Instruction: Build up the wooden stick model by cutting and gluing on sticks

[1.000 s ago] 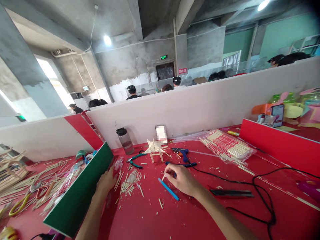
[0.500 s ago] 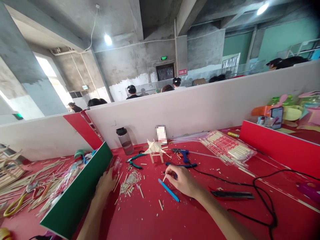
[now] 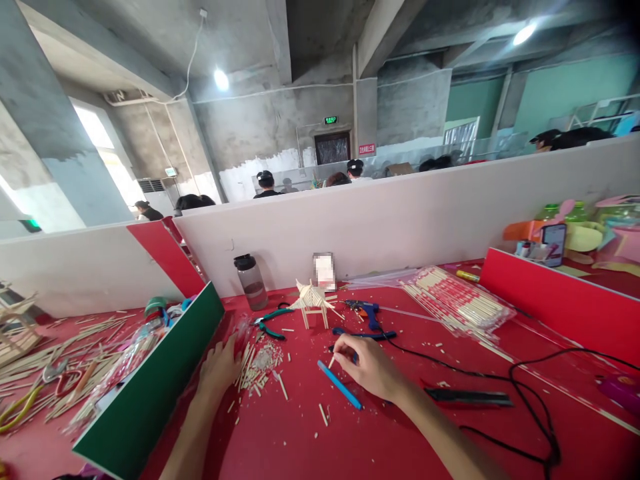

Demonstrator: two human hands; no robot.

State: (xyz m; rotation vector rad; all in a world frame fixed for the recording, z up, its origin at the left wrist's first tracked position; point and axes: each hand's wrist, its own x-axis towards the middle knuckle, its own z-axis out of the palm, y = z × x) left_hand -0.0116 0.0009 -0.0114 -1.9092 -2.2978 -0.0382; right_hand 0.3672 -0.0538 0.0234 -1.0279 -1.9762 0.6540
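Observation:
Between thumb and finger, my right hand (image 3: 363, 363) pinches a short wooden stick (image 3: 332, 361), just above a blue pen (image 3: 340, 385) lying on the red table (image 3: 280, 453). My left hand (image 3: 220, 365) rests beside the green divider, its fingers spread near clear plastic film and a pile of cut stick pieces (image 3: 260, 365); nothing shows in its grip. Behind both hands stands a small pavilion-like model of sticks (image 3: 311, 303) on thin legs. Green-handled pliers (image 3: 273, 323) lie to its left, and a blue glue gun (image 3: 367, 312) to its right.
A green divider (image 3: 155, 380) stands at the left and a red one (image 3: 560, 307) at the right. A water bottle (image 3: 251, 283) is by the white partition (image 3: 400, 220). Bagged sticks (image 3: 457, 301), a black cutter (image 3: 470, 398) and looping black cable (image 3: 530, 380) occupy the right side.
My left hand has moved slightly right, away from the green divider and closer to the stick pieces. My right hand keeps its pinch near the blue pen.

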